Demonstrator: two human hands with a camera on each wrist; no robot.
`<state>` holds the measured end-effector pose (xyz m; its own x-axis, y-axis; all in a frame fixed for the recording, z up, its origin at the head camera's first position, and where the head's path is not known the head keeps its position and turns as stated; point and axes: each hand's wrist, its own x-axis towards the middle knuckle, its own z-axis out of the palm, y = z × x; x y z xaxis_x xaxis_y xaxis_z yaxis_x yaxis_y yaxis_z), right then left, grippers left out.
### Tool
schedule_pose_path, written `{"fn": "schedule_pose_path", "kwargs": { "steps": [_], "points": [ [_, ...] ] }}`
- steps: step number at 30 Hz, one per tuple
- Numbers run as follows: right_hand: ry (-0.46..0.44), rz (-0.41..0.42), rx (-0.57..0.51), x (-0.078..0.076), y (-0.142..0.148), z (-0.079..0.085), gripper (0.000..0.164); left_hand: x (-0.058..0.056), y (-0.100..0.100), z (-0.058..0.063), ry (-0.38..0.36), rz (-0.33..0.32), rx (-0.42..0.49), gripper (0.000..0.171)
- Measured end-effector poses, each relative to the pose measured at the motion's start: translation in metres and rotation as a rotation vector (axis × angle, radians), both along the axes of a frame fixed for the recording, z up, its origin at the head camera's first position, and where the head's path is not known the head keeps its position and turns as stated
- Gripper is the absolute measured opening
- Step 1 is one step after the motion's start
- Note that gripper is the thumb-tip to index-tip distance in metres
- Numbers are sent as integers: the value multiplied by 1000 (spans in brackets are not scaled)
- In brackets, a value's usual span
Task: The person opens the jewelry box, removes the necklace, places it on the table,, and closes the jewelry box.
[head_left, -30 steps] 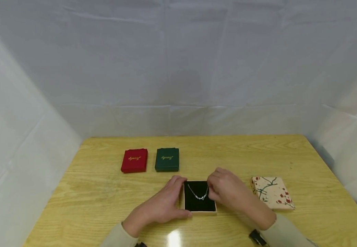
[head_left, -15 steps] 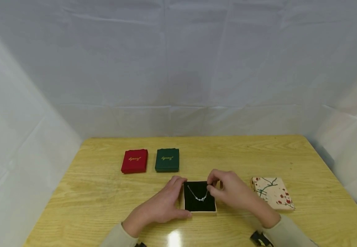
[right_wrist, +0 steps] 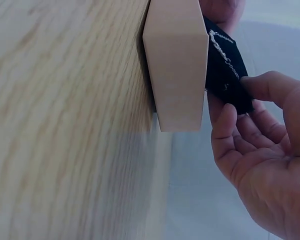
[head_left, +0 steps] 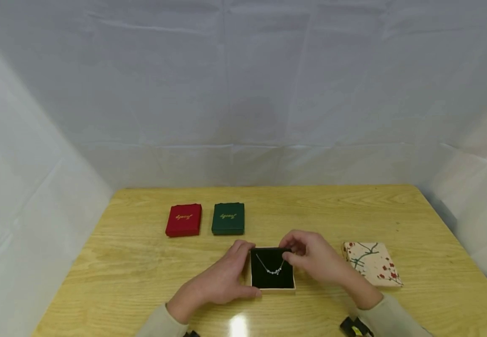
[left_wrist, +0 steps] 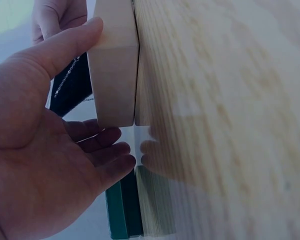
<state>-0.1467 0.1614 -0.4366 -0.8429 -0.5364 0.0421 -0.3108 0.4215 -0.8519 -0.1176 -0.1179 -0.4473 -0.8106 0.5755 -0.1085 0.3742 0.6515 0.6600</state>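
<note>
A cream jewelry box base (head_left: pixel 273 290) lies on the table with a black padded insert (head_left: pixel 264 280) in it. A silver necklace (head_left: pixel 273 272) hangs in a curve across the insert. My left hand (head_left: pixel 222 279) holds the box, thumb at its near side and fingers along its left side toward the far corner. My right hand (head_left: pixel 316 256) pinches the insert's far right corner between thumb and fingers. In the right wrist view, the insert (right_wrist: pixel 225 85) tilts up out of the box wall (right_wrist: pixel 175 75). The necklace's right end is hidden by the right thumb.
A floral-patterned box lid (head_left: pixel 374 264) lies to the right of the right hand. Farther back stand a closed red jewelry box (head_left: pixel 183 220) and a closed green one (head_left: pixel 228 218). White cloth (head_left: pixel 243 93) surrounds the wooden table (head_left: pixel 134 262).
My right hand has shifted slightly from the necklace's right end, its fingers spreading to reach the insert's far right corner. The insert's far edge now looks raised. The left hand stays still.
</note>
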Motion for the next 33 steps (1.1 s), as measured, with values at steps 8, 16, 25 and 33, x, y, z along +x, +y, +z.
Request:
{"fn": "schedule_pose_path", "kwargs": {
  "steps": [8, 16, 25, 33],
  "points": [
    [4, -46, -13, -2, -1, 1, 16, 0, 0, -1, -9, 4, 18, 97],
    [29, -74, -47, -7, -1, 5, 16, 0, 0, 0, -2, 2, 19, 94],
    [64, -105, -69, -9, -1, 11, 15, 0, 1, -2, 4, 15, 24, 99],
    [53, -107, -84, -11, 0, 11, 16, 0, 0, 1, 10, 43, 43, 105]
  ]
}}
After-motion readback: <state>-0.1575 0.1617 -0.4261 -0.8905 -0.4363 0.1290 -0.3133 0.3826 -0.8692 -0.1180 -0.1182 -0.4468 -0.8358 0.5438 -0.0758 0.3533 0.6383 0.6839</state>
